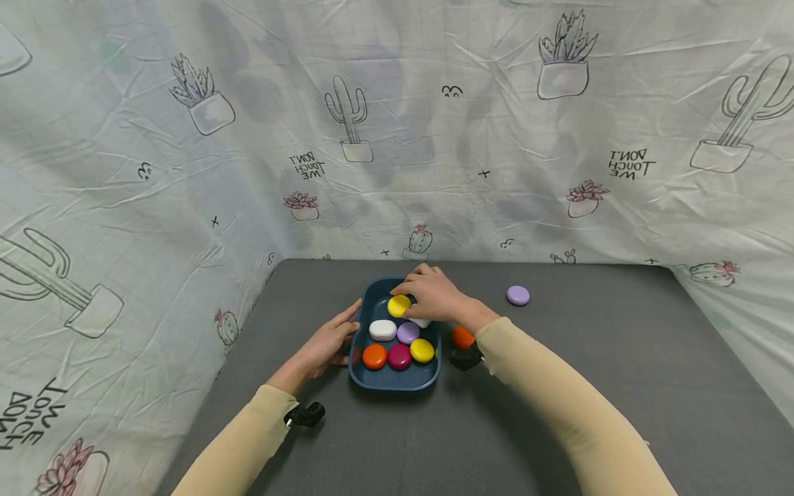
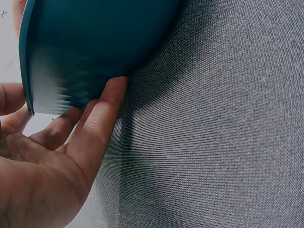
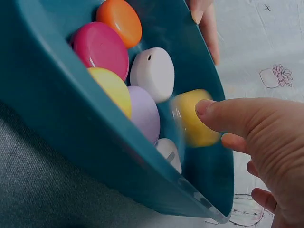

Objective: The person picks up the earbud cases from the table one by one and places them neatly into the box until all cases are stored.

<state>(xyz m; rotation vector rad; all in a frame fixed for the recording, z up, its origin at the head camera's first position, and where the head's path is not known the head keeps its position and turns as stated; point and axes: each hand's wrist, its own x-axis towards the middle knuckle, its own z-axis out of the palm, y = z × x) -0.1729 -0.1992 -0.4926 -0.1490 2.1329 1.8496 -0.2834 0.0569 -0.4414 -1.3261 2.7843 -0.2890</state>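
A blue tray [image 1: 389,381] with raised sides stands in front of me. My left hand [image 1: 325,344] rests against the outside of its left wall, fingers [image 2: 97,116] fairly straight and fingertips low on the wall. At the far end of the tray, my right hand [image 1: 432,295] pinches a glossy yellow puck-shaped piece [image 3: 194,118] between thumb and fingers; it looks blurred. Below it lie a white oblong piece [image 1: 382,331], a lilac piece [image 1: 408,333] and another white piece [image 3: 169,153]. Along the near end are orange [image 1: 375,357], dark pink [image 1: 400,357] and yellow [image 1: 422,350] pieces.
Outside the tray, an orange piece [image 1: 462,337] lies close by the right wrist. Farther right on the grey tabletop [image 1: 595,372] is a lilac piece [image 1: 517,295]. A white curtain [image 1: 428,151] printed with cacti hangs behind and to the sides.
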